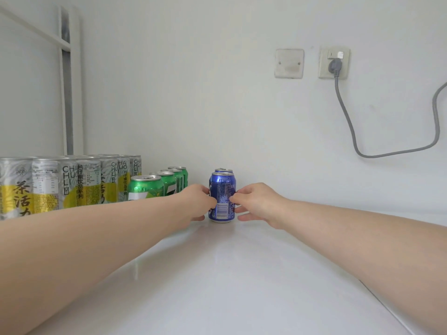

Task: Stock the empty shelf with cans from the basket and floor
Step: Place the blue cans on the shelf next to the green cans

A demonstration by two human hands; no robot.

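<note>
My left hand [196, 204] and right hand [256, 204] clasp the blue can [222, 197] by its sides. It stands upright on the shelf [242, 274], right of the green cans [157, 187], with a second can [223, 170] directly behind. I judge it rigid, smooth and probably slippery, so mid-height suits.

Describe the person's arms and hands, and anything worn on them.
No sleeves in frame: left forearm and right forearm are uncovered. Left hand and right hand wear no gloves; no watch, bracelet or ring shows.
</note>
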